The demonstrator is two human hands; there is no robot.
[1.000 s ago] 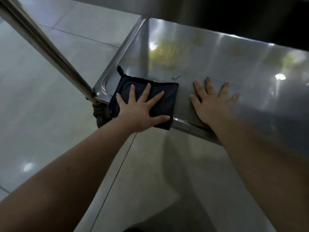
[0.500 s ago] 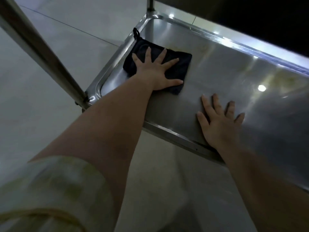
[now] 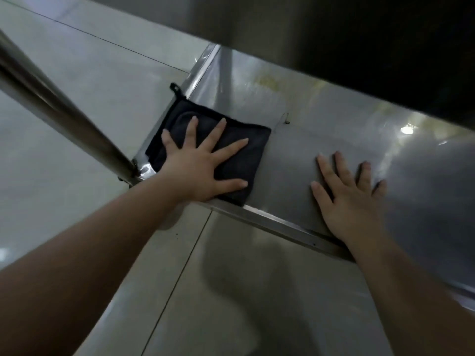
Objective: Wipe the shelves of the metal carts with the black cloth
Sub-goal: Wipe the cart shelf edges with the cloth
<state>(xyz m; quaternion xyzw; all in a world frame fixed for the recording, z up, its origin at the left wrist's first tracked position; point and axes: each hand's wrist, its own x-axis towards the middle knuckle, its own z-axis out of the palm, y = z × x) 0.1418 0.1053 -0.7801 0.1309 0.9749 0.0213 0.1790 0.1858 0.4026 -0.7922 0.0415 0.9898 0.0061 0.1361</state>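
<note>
A folded black cloth with a small hanging loop lies in the near left corner of a stainless steel cart shelf. My left hand presses flat on the cloth, fingers spread and straight. To its right, my right hand rests flat on the bare metal close to the shelf's front rim, fingers spread. A dark thread-like speck sits on the shelf just beyond the cloth.
A round metal cart post runs diagonally from the upper left down to the shelf's corner. The underside of an upper shelf overhangs at the top right. Pale floor tiles surround the cart.
My left hand has drawn the cloth back from the far left part of the shelf to the near left corner. My right hand stays flat on the shelf.
</note>
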